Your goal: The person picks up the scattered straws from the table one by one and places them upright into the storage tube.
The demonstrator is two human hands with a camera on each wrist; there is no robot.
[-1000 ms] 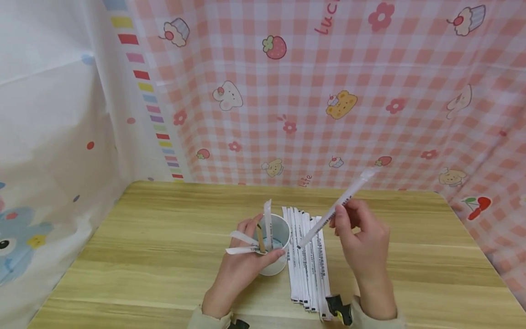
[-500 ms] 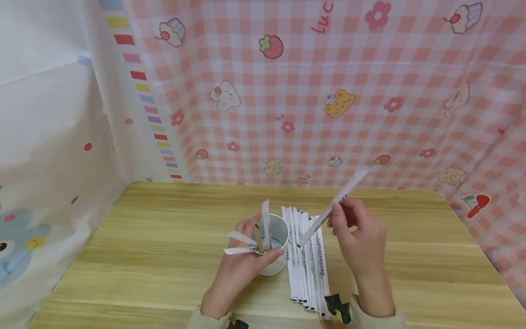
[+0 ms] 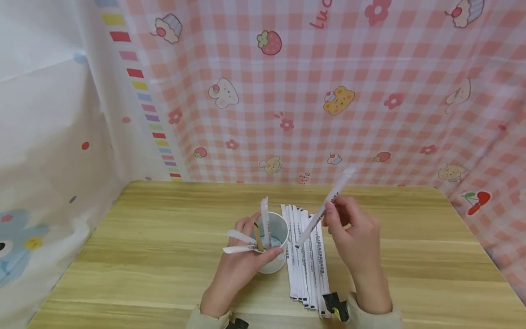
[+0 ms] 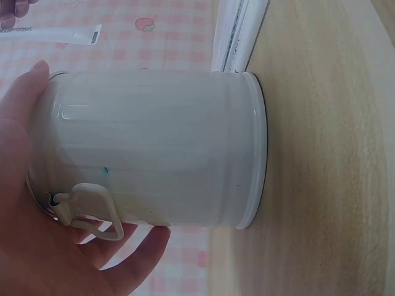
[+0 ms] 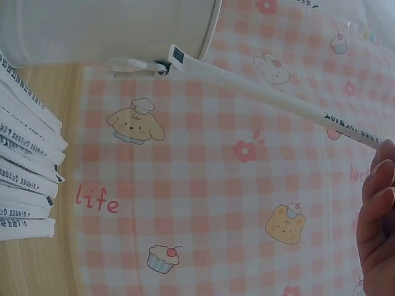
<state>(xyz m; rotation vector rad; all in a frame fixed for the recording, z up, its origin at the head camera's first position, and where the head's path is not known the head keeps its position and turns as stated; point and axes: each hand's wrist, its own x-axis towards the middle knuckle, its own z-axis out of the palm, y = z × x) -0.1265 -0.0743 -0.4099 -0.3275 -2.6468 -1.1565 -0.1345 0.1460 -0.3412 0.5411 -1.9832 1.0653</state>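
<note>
My left hand holds a white metal pail round its left side, thumb across the near rim. In the left wrist view the pail shows a small loop handle and stands on the table. An upright wrapped straw, a brown stick and two wrapped straws leaning left stick out of it. My right hand pinches another paper-wrapped straw at its upper part, tilted. Its dark-marked lower end is right of the pail's rim; in the right wrist view this straw crosses before the pail.
Several wrapped straws lie side by side in a row on the wooden table, just right of the pail. A pink checked cloth hangs behind the table. Dark camera mounts sit at my wrists.
My right hand has moved slightly left with its wrapped straw, which now stands a little steeper. The left hand and pail have stayed in place; the head view has shifted slightly.
</note>
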